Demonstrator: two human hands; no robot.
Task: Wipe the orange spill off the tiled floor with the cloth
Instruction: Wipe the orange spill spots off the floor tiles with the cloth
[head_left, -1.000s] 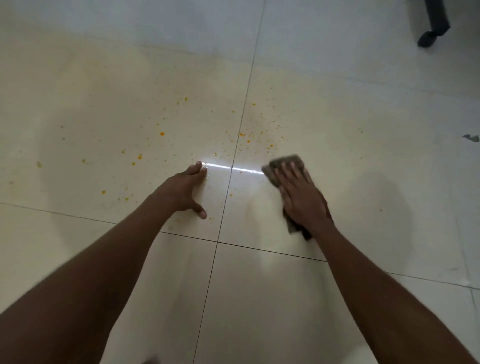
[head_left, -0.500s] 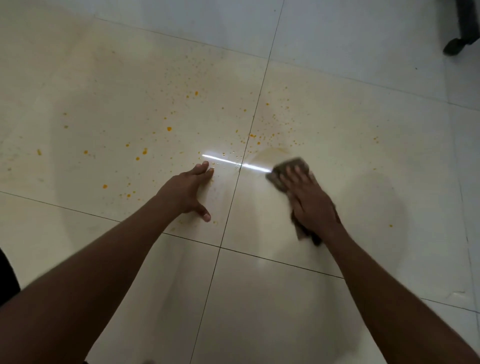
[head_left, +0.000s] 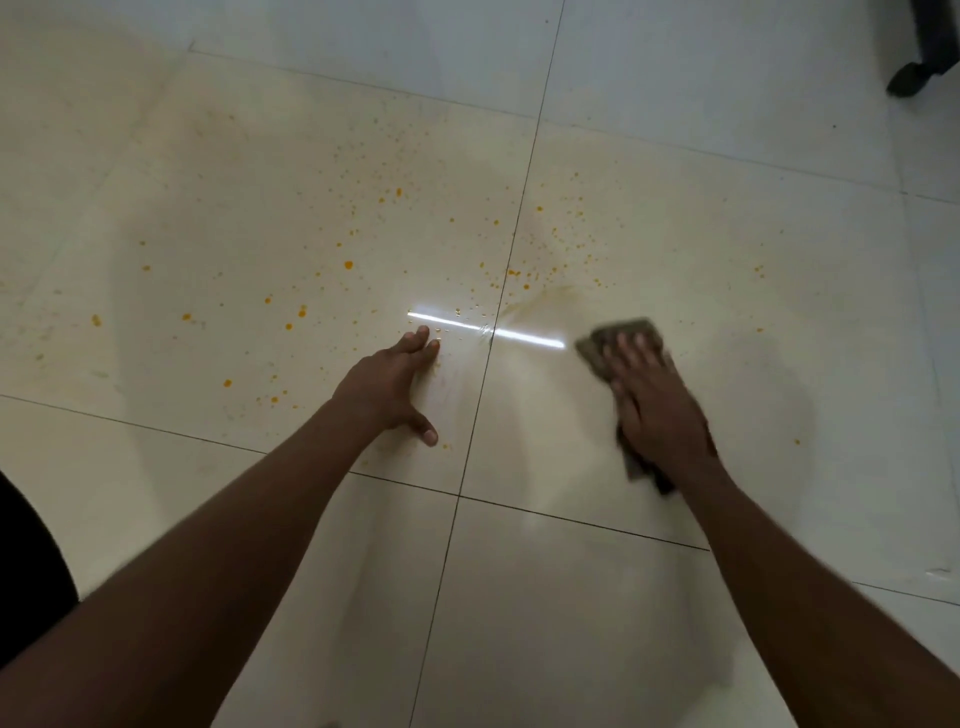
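Orange spill droplets (head_left: 348, 265) are scattered over the cream tiled floor (head_left: 260, 182), mostly on the upper left tile, with finer specks (head_left: 576, 244) just right of the vertical grout line. My right hand (head_left: 657, 410) presses flat on a grey-brown cloth (head_left: 631, 332) on the right tile; the cloth shows beyond my fingertips and under my wrist. A faint orange smear (head_left: 545, 301) lies up and left of the cloth. My left hand (head_left: 392, 384) rests on the floor with fingers together and thumb spread, holding nothing, at the near edge of the droplets.
A dark furniture leg or caster (head_left: 914, 78) stands at the top right corner. A bright strip of reflected light (head_left: 488, 330) crosses the grout line between my hands. Dark clothing (head_left: 26, 571) shows at the left edge.
My right hand has slid the cloth to the right, away from the grout line, leaving a smear. My left hand stays planted. The view has shifted slightly.
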